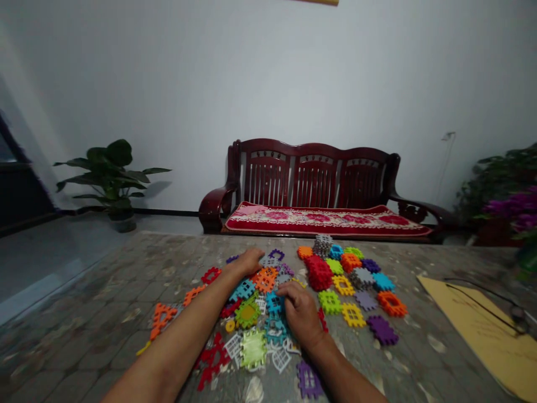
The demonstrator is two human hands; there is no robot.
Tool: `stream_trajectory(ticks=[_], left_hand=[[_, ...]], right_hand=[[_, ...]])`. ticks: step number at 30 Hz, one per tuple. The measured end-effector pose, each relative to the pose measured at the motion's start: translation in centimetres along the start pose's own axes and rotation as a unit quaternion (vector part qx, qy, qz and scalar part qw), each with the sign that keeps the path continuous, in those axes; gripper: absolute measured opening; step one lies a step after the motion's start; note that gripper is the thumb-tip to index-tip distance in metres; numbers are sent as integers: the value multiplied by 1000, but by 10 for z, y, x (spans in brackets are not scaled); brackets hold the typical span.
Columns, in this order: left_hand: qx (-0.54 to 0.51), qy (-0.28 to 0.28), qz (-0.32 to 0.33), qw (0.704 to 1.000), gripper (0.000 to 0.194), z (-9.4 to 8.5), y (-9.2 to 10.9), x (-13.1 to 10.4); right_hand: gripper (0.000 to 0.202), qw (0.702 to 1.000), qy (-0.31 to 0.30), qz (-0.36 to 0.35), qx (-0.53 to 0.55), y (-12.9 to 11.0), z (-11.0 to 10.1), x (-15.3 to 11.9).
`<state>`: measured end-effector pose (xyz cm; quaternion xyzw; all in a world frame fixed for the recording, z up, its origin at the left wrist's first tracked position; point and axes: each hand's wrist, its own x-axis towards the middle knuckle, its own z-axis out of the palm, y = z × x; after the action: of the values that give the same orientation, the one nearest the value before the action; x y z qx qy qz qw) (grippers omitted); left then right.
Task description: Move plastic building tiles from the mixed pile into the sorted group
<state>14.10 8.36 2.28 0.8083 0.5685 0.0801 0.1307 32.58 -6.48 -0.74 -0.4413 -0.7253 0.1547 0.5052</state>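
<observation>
My left hand [251,261] reaches to the far side of a loose spread of plastic interlocking tiles, beside a grey tile [271,261]. Its fingers are mostly hidden behind the back of the hand. Nearer to me, my right hand [301,313] is curled with thumb and forefinger at the edge of a blue window tile [274,303]. Below that tile lie more blue tiles [275,329]. Around the hands are an orange tile [265,279], a green tile [248,313], a pale green tile [253,348] and white window frames [281,359].
Right of my hands, tiles sit grouped by colour, including a red stack [319,272], a grey stack [323,245] and a purple tile [382,330]. Cardboard [482,336] with a dark cable lies at the right. A wooden bench [314,173] stands behind the table [104,313].
</observation>
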Motion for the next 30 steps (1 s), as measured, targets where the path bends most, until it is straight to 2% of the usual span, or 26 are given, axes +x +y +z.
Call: stream_trajectory(ticks=[5, 10, 12, 14, 19, 22, 25, 28, 30], left_hand=[[16, -8, -1, 1000, 53, -1, 0, 3], [23, 1, -31, 999, 71, -6, 2, 2], [26, 12, -41, 999, 72, -9, 4, 0], [27, 27, -45, 998, 65, -11, 6, -4], [15, 68, -43, 997, 24, -12, 14, -23], [-13, 151, 12, 988, 13, -9, 20, -39], [-33, 260, 123, 957, 10, -6, 25, -58], [-8, 307, 213, 928, 15, -3, 28, -73], [6, 324, 247, 913, 15, -2, 30, -80]], right_hand=[[42, 1000, -1, 10, 2, -1, 1, 1], [42, 1000, -9, 10, 2, -1, 0, 2], [43, 1000, -10, 7, 0, 0, 0, 1], [42, 1000, -10, 3, 4, 1, 1, 1], [38, 1000, -7, 8, 18, 2, 2, -1], [36, 999, 11, 12, 31, 0, 1, 1], [31, 998, 44, 38, 35, -4, 0, 3], [26, 994, 70, 74, 30, -5, 0, 5], [35, 991, 80, 104, 33, -5, 1, 5]])
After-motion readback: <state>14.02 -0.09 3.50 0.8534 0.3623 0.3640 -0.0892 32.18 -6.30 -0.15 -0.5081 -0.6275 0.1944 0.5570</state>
